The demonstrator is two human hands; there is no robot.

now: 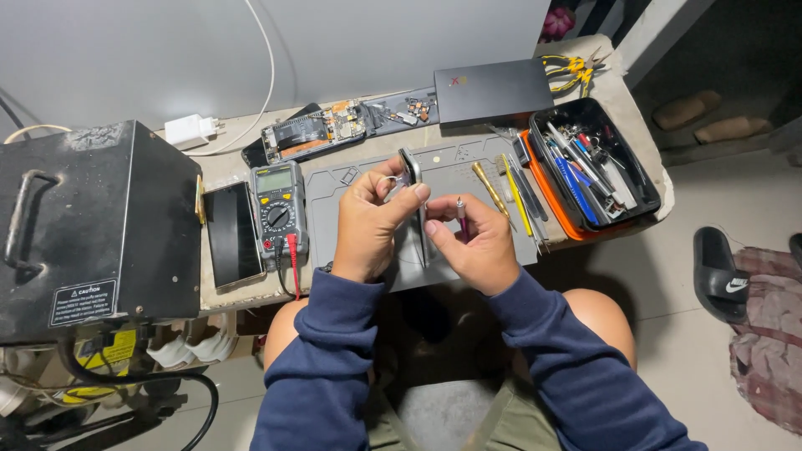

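Two hands meet over the middle of the desk (230,171), and it's close work. The left hand (372,221) is clamped on a slim phone (415,200) held on edge, thumb and fingers pinching its upper end, the body of it running down between both hands. The right hand (476,242) is closed around a small screwdriver (460,215) with a reddish grip, its shaft standing up just beside the phone at about three o'clock. Under them lies a grey work mat (455,167). At nine o'clock from the hands sits a multimeter (278,205) with its red probe lead (293,259) trailing down toward six, and just past it at nine a dark phone (233,235) lies flat, face up. Further out at nine, a big black metal box (92,225) with a handle fills the edge. Up at eleven o'clock there's an opened phone (313,132) showing its insides, and a white charger (190,130) with its cable running up the wall. At one o'clock, a flat black box (493,90), with yellow-handled pliers (572,71) beyond it. At three o'clock, a black tray (643,179) packed with tools, and a row of picks and tweezers (514,196) lies between it and the hands.
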